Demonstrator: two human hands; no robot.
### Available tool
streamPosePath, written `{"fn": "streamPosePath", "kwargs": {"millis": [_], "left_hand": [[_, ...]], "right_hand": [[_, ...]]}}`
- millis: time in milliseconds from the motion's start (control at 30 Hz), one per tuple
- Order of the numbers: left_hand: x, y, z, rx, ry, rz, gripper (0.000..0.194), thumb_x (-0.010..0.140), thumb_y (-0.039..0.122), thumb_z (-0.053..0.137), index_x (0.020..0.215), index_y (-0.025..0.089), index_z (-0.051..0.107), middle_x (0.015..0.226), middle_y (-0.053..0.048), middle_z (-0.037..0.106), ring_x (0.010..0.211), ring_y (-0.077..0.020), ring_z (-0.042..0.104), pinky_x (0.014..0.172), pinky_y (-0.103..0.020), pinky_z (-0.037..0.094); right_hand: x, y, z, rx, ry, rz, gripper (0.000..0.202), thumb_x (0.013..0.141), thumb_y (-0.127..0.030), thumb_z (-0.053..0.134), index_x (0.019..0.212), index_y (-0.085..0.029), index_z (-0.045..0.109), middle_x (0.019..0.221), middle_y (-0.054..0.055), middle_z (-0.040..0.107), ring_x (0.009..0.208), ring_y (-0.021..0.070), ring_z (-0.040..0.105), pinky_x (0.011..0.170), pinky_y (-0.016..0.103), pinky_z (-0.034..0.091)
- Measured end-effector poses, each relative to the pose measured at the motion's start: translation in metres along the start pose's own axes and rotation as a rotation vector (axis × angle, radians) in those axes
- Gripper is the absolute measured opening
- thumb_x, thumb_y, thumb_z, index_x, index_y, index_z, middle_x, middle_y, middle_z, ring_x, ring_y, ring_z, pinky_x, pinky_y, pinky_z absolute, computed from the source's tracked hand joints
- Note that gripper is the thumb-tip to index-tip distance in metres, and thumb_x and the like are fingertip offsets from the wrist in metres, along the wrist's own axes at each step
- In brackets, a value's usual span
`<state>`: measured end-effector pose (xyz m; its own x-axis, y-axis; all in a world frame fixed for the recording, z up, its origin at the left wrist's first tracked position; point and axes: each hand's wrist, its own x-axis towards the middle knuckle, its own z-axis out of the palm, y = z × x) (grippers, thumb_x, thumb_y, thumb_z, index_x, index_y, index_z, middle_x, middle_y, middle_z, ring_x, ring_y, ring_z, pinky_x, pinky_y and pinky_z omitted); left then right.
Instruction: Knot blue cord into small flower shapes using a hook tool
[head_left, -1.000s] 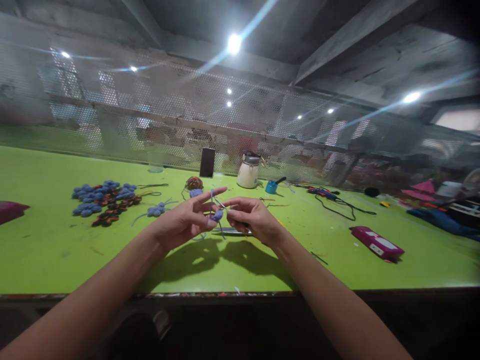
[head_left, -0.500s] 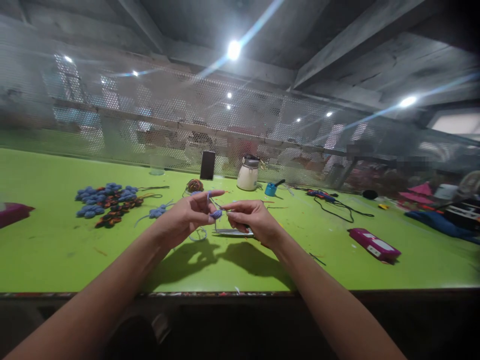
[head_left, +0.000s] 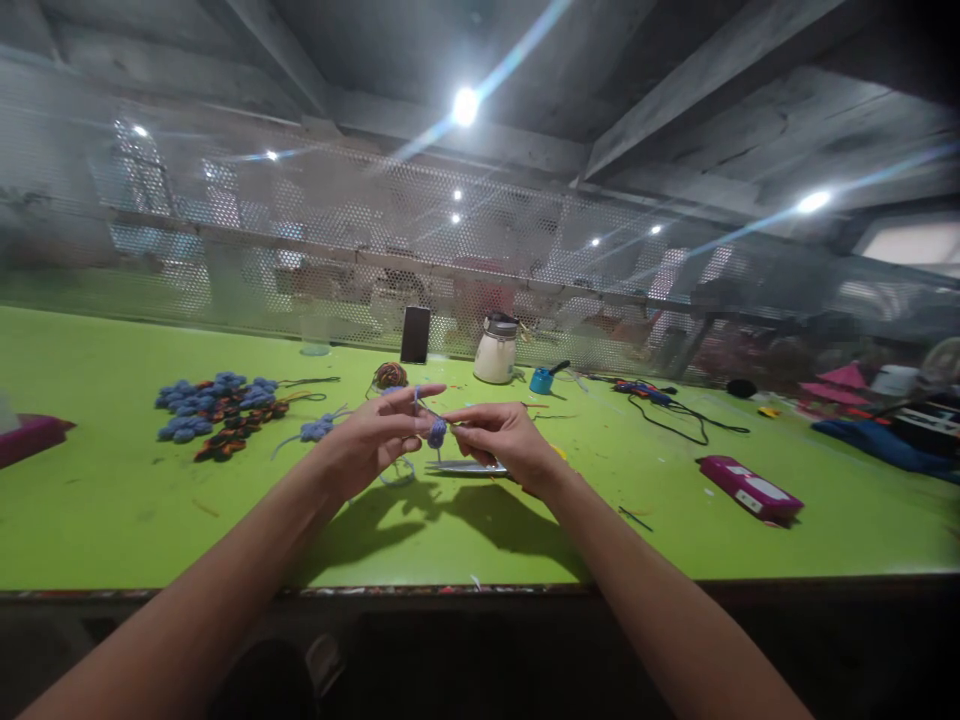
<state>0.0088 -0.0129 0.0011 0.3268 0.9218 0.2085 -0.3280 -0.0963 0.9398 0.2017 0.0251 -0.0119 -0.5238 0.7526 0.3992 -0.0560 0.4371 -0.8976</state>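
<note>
Left hand: It is pinching a small blue yarn piece between thumb and finger, with the forefinger extending to the right; the left hand (head_left: 375, 440) is hovering over the near middle of the table (head_left: 150, 530).
Blue yarn piece: It is sitting between the two hands, at the left fingertips; the blue yarn piece (head_left: 436, 433) is trailing a strand up to the left forefinger.
Right hand: Its thumb and forefinger are pinching a thin tool (head_left: 451, 427), mostly hidden by the fingers; the right hand (head_left: 501, 436) is working just beside the yarn piece.
Scissors: Their metal blades are lying on the table below the hands; the scissors (head_left: 469, 467) are disappearing partly behind the right hand.
Yarn flowers, left: Blue flowers (head_left: 184, 397) are lying in a cluster with dark orange flowers (head_left: 229, 437); a single blue flower (head_left: 317, 428) is resting nearer the left hand.
Far middle: A multicoloured yarn ball (head_left: 390, 375) is lying beyond the left hand; a phone (head_left: 415, 335) is standing upright behind it, and a pale jug (head_left: 496, 352) is standing to the right.
Right side: A small blue jar (head_left: 541, 380) is standing right of the jug; a purple box (head_left: 750, 488) is lying nearer, well apart from the hands.
</note>
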Motion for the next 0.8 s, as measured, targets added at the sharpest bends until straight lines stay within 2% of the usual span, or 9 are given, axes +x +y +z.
{"fn": "streamPosePath", "kwargs": {"millis": [100, 233, 467, 667, 800], "left_hand": [[0.001, -0.002, 0.003, 0.061, 0.077, -0.020, 0.055, 0.068, 0.020, 0.073, 0.120, 0.019, 0.057, 0.087, -0.004, 0.064, 0.081, -0.0142, 0.056, 0.069, -0.025, 0.038], [0.005, -0.006, 0.003, 0.052, 0.145, -0.077, 0.053, 0.066, 0.022, 0.076, 0.116, 0.018, 0.059, 0.093, -0.004, 0.064, 0.084, -0.0132, 0.056, 0.072, -0.025, 0.038], [0.011, -0.010, -0.003, -0.042, 0.164, -0.167, 0.049, 0.063, 0.008, 0.074, 0.110, 0.017, 0.063, 0.084, -0.002, 0.065, 0.077, -0.0109, 0.057, 0.071, -0.024, 0.040], [0.012, -0.014, -0.007, 0.015, 0.182, -0.139, 0.052, 0.060, 0.008, 0.072, 0.110, 0.016, 0.062, 0.074, 0.000, 0.062, 0.067, -0.0102, 0.056, 0.062, -0.023, 0.039], [0.014, -0.018, -0.005, 0.120, 0.201, -0.040, 0.056, 0.057, 0.008, 0.070, 0.113, 0.014, 0.061, 0.068, 0.001, 0.061, 0.062, -0.0105, 0.053, 0.058, -0.024, 0.036]], "right_hand": [[0.001, 0.002, 0.002, -0.011, 0.011, -0.005, 0.031, 0.073, -0.031, 0.068, 0.099, -0.014, 0.071, 0.050, -0.004, 0.051, 0.038, 0.0031, 0.034, 0.038, 0.019, 0.026], [0.003, 0.004, 0.005, -0.026, 0.030, -0.012, 0.029, 0.072, -0.029, 0.069, 0.095, -0.012, 0.073, 0.049, -0.004, 0.051, 0.037, 0.0029, 0.035, 0.037, 0.018, 0.026], [0.004, 0.006, 0.010, 0.008, 0.027, 0.028, 0.028, 0.071, -0.028, 0.069, 0.095, -0.014, 0.073, 0.047, -0.005, 0.051, 0.037, 0.0035, 0.038, 0.037, 0.018, 0.027], [0.003, 0.010, 0.012, 0.062, 0.029, 0.101, 0.034, 0.071, -0.032, 0.069, 0.099, -0.013, 0.070, 0.050, -0.004, 0.055, 0.036, 0.0040, 0.039, 0.035, 0.018, 0.026], [0.004, 0.013, 0.010, 0.079, 0.012, 0.145, 0.034, 0.070, -0.033, 0.070, 0.097, -0.013, 0.069, 0.051, -0.003, 0.056, 0.038, 0.0047, 0.040, 0.035, 0.018, 0.024]]}}
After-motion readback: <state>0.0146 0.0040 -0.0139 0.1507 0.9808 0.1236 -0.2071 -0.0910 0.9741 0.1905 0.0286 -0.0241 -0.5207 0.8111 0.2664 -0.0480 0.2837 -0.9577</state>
